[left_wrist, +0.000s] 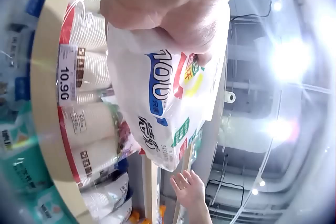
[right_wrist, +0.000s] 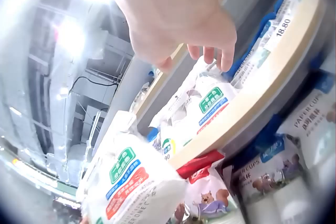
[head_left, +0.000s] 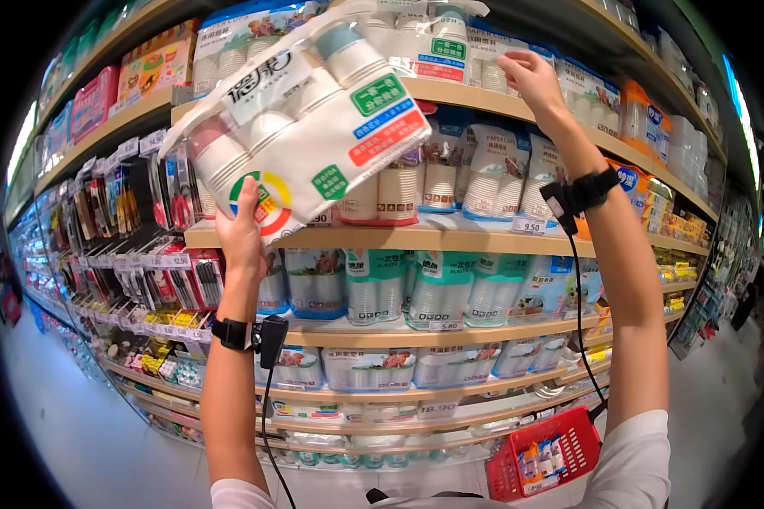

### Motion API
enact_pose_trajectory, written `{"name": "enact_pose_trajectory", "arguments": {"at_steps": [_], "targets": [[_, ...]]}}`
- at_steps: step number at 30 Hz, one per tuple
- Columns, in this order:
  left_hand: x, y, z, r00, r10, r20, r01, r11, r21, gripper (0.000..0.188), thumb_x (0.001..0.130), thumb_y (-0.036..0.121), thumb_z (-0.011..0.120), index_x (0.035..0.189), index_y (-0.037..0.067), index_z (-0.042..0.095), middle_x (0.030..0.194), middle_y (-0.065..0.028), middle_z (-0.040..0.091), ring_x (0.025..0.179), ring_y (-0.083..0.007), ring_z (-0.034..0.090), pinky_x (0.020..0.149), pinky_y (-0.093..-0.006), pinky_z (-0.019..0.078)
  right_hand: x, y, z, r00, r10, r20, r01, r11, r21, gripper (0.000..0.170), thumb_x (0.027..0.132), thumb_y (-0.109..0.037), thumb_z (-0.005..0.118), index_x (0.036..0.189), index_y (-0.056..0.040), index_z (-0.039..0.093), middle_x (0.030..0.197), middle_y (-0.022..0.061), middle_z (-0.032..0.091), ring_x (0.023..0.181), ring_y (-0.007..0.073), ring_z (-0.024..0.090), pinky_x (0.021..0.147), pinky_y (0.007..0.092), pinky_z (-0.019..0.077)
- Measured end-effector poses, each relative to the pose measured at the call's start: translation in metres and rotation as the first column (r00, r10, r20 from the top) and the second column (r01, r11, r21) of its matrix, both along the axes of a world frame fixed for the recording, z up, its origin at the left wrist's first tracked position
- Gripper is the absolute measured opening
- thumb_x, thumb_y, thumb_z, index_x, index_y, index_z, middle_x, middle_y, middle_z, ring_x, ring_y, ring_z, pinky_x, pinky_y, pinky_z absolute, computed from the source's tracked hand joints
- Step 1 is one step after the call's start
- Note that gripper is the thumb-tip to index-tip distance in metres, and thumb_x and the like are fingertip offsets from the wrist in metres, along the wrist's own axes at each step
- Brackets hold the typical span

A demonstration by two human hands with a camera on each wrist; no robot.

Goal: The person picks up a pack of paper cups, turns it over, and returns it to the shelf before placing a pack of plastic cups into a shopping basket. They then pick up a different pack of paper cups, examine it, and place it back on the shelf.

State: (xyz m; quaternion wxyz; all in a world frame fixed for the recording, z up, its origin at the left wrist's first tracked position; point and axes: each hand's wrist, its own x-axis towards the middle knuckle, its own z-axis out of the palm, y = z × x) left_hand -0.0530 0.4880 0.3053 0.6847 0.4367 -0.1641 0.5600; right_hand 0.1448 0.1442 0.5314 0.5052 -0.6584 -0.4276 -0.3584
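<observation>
My left hand point(head_left: 241, 231) grips a large white plastic pack of paper cups point(head_left: 314, 140) by its lower left corner, thumb on the printed front. The pack hangs tilted in front of the shelves, with cups showing through its clear part. At upper-shelf height, my right hand point(head_left: 535, 83) is raised with relaxed fingers and holds nothing. In the right wrist view its fingers point(right_wrist: 227, 58) hang just over a similar white cup pack point(right_wrist: 210, 98) standing on that shelf. The left wrist view shows the held pack point(left_wrist: 163, 92) below my left palm.
Wooden shelves point(head_left: 450, 240) carry several rows of bagged paper and plastic cups. Kitchen tools point(head_left: 119, 204) hang on hooks at the left. A red basket point(head_left: 505, 467) with small packages stands on the floor at lower right. Cables run from both wrist cameras.
</observation>
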Motion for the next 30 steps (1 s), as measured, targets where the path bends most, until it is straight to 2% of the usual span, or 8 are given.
{"name": "enact_pose_trajectory", "arguments": {"at_steps": [4,8,16,17,19,25,27,30], "targets": [[-0.036,0.032,-0.011,0.998,0.064,0.009,-0.063,0.993,-0.103,0.041,0.093,0.022,0.066,0.122,-0.001,0.050,0.110,-0.0088,0.062,0.097,-0.0157,0.063,0.083,-0.0306,0.0533,0.013,0.047,0.044,0.928,-0.331,0.173,0.343,0.938,-0.044,0.081,0.078,-0.050,0.070,0.128,0.0103,0.050,0.119,0.0243,0.061,0.115,0.0321,0.058,0.097,0.0383,0.0449],[-0.065,0.061,-0.028,0.989,0.150,-0.016,-0.151,0.983,-0.105,0.047,0.093,0.031,0.064,0.125,-0.001,0.048,0.114,-0.0109,0.063,0.098,-0.0173,0.066,0.083,-0.0312,0.0560,0.037,0.076,0.077,0.941,-0.339,-0.007,0.319,0.891,-0.323,0.092,0.073,-0.061,0.072,0.132,0.0059,0.048,0.125,0.0253,0.055,0.114,0.0336,0.056,0.086,0.0441,0.0481],[-0.102,0.083,-0.048,0.984,0.178,0.023,-0.171,0.968,-0.185,0.041,0.093,0.021,0.065,0.125,-0.001,0.050,0.114,-0.0094,0.063,0.098,-0.0161,0.064,0.083,-0.0310,0.0538,0.061,0.084,0.096,0.906,-0.311,-0.287,0.236,0.934,-0.267,0.099,0.066,-0.064,0.078,0.128,0.0082,0.050,0.132,0.0319,0.047,0.118,0.0479,0.051,0.093,0.0556,0.0449],[-0.103,0.083,-0.049,0.983,0.182,0.031,-0.173,0.968,-0.184,0.041,0.093,0.021,0.065,0.125,-0.001,0.050,0.114,-0.0095,0.063,0.098,-0.0162,0.064,0.083,-0.0311,0.0539,0.064,0.082,0.097,0.919,-0.183,-0.348,0.062,0.942,-0.330,0.097,0.064,-0.059,0.082,0.127,0.0078,0.051,0.130,0.0312,0.048,0.115,0.0464,0.053,0.093,0.0560,0.0453],[-0.106,0.081,-0.049,0.982,0.186,0.038,-0.177,0.969,-0.174,0.041,0.093,0.021,0.065,0.125,-0.001,0.049,0.113,-0.0097,0.063,0.098,-0.0165,0.064,0.083,-0.0313,0.0541,0.062,0.089,0.094,0.921,-0.289,-0.262,0.203,0.928,-0.311,0.090,0.066,-0.052,0.085,0.124,0.0079,0.053,0.128,0.0294,0.050,0.116,0.0441,0.053,0.094,0.0583,0.0444],[-0.102,0.081,-0.044,0.985,0.169,0.020,-0.165,0.978,-0.130,0.043,0.093,0.021,0.065,0.125,-0.002,0.048,0.114,-0.0106,0.062,0.099,-0.0172,0.064,0.084,-0.0320,0.0541,0.104,0.043,0.121,0.933,-0.250,-0.260,0.219,0.965,-0.141,0.067,0.074,-0.040,0.083,0.116,0.0056,0.059,0.122,0.0220,0.056,0.116,0.0380,0.052,0.089,0.0596,0.0453],[-0.094,0.078,-0.038,0.985,0.173,0.011,-0.171,0.977,-0.128,0.043,0.093,0.022,0.066,0.124,-0.002,0.049,0.115,-0.0106,0.062,0.099,-0.0164,0.063,0.085,-0.0312,0.0525,0.113,0.014,0.123,0.947,-0.123,-0.298,0.085,0.987,-0.137,0.062,0.076,-0.038,0.082,0.117,0.0027,0.059,0.119,0.0179,0.058,0.113,0.0337,0.055,0.088,0.0592,0.0453],[-0.082,0.074,-0.036,0.988,0.155,-0.008,-0.155,0.983,-0.102,0.044,0.093,0.024,0.066,0.123,-0.002,0.049,0.113,-0.0096,0.061,0.097,-0.0151,0.062,0.084,-0.0303,0.0510,0.115,-0.011,0.107,0.922,-0.221,-0.317,0.189,0.973,-0.128,0.062,0.078,-0.039,0.080,0.120,-0.0003,0.056,0.116,0.0143,0.059,0.108,0.0299,0.056,0.088,0.0573,0.0453]]}}
